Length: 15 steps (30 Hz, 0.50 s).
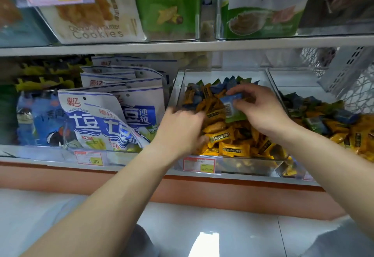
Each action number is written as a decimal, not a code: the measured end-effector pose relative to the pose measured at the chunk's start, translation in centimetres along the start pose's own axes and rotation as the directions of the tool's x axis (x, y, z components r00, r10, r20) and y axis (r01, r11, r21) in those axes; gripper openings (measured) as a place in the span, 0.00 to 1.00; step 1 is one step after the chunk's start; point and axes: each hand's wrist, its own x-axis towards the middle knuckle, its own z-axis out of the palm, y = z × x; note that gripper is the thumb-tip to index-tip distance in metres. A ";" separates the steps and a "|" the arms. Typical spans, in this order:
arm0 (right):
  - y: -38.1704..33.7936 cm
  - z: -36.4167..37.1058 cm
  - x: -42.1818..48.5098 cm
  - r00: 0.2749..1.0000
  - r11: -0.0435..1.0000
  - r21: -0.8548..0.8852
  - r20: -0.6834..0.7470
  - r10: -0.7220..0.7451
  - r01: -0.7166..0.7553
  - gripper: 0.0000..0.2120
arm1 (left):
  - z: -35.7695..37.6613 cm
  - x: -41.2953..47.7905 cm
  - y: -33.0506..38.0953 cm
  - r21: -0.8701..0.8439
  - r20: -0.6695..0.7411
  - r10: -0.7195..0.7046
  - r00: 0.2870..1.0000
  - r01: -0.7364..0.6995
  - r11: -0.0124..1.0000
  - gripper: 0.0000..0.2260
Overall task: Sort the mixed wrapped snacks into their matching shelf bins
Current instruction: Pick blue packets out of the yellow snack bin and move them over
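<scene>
Right hand pinches blue packet over bin; left hand among yellow snacks, grip unclear.

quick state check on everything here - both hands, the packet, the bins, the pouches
left hand, down among the yellow packets, blurred, grip unclear
right hand, pinches blue packet
blue packet, held over the heap, barcode facing camera
yellow packets, loose heap in centre bin
centre bin, open top, colours mixed
right bin, open top, colours mixed
front pouch, leaning, top bent over
</scene>
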 end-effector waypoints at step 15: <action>-0.2 0.5 -0.7 0.998 0.988 0.142 0.012 0.065 -0.066 0.10 | -1.4 -0.9 -0.9 -0.265 -0.105 -0.095 0.990 0.064 0.962 0.12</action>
